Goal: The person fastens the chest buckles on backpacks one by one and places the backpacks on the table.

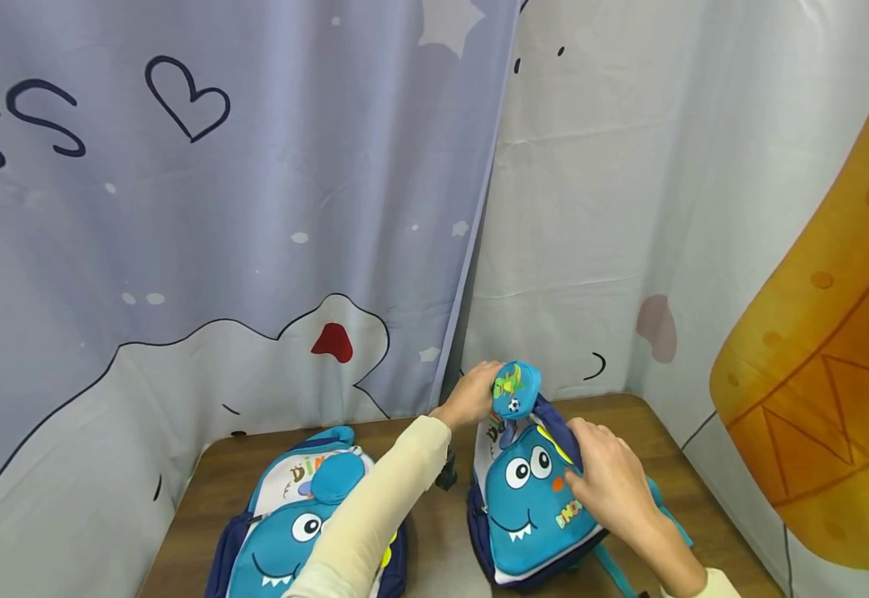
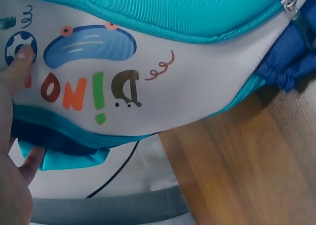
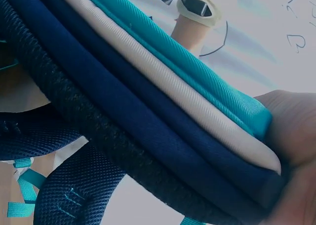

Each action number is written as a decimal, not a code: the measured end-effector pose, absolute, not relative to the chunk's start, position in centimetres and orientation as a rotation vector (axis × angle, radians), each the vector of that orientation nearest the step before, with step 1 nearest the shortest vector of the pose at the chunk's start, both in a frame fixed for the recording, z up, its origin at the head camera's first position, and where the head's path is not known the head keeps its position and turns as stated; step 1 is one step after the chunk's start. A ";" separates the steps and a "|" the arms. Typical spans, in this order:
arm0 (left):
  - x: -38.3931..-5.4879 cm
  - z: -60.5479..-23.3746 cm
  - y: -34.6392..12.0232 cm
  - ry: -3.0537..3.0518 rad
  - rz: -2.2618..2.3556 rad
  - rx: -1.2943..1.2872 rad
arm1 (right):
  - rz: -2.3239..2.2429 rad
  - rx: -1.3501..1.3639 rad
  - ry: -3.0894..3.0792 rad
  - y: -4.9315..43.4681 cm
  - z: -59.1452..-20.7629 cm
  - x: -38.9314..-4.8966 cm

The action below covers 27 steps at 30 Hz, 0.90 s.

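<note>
Head view — pinching the top of a smiley blue, white and navy cloth backpack (image 1: pixel 527 502) with the left hand (image 1: pixel 472 394), gripping its right side with the right hand (image 1: pixel 614 475) — set on a brown wooden table (image 1: pixel 195 507), right of a look-alike blue-and-white cloth backpack (image 1: pixel 273 540).

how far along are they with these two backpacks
Seemingly done: the left backpack rests on the table, dinosaur face showing, held by neither hand.

In hand: the right backpack, its face showing too; the left hand has fingers at its top edge, and the right hand holds its side.

Left, probably: settling it and letting go, as both hands are on it.
</note>
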<state>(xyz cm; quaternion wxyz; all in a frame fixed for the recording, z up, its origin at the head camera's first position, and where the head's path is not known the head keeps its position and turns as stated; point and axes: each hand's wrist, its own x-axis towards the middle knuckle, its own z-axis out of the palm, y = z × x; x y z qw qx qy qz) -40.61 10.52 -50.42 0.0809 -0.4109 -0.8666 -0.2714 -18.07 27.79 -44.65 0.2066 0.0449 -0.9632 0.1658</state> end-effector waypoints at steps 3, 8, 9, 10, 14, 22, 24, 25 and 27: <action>-40.6 -50.3 10.2 -2.597 -0.819 -1.227 | 0.443 0.150 -2.674 27.7 -44.6 -18.1; -40.8 -50.1 9.8 -2.593 -0.817 -1.221 | 0.405 0.171 -2.662 27.5 -44.5 -18.2; -40.8 -50.1 9.7 -2.594 -0.815 -1.219 | 0.398 0.171 -2.661 27.4 -44.5 -18.2; -40.8 -50.0 9.5 -2.597 -0.811 -1.215 | 0.391 0.173 -2.660 27.3 -44.4 -18.3; -40.9 -49.7 9.1 -2.602 -0.792 -1.217 | 0.369 0.186 -2.654 26.9 -44.3 -18.4; -40.9 -48.8 8.9 -2.593 -0.797 -1.235 | 0.280 0.205 -2.606 26.6 -43.9 -18.1; -41.0 -48.7 8.9 -2.596 -0.788 -1.237 | 0.264 0.213 -2.600 26.5 -43.8 -18.0; -41.0 -48.6 8.8 -2.595 -0.777 -1.240 | 0.256 0.216 -2.598 26.4 -43.7 -17.9; -41.0 -48.6 8.7 -2.588 -0.760 -1.246 | 0.240 0.229 -2.592 26.2 -43.7 -17.8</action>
